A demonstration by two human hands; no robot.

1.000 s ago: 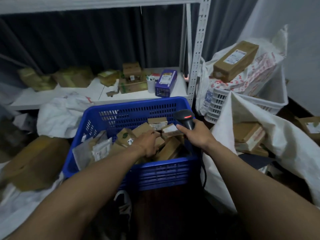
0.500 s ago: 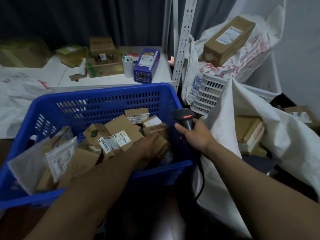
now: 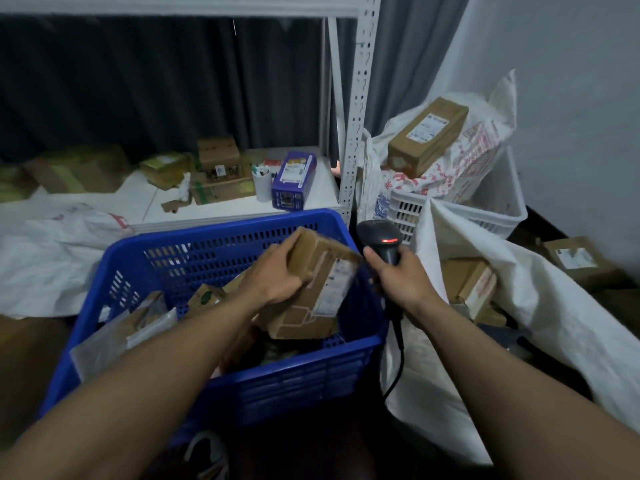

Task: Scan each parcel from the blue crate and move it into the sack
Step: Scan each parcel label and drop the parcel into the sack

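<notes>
Here left hand point(image 3: 277, 278) holds parcel point(image 3: 318, 292) near crate point(image 3: 214, 244) wall.

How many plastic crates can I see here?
2. The blue crate stands in the foreground, with parcels inside. The white crate stands farther back on the right, behind the open sack, with a printed bag in it. More may be hidden.

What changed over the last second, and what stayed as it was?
The left hand, earlier reaching into the blue crate, now grips a cardboard parcel and has lifted it above the rest, tilted, with its label facing the scanner. The right hand still holds the scanner by the crate's right rim. The sack is unchanged.
</notes>
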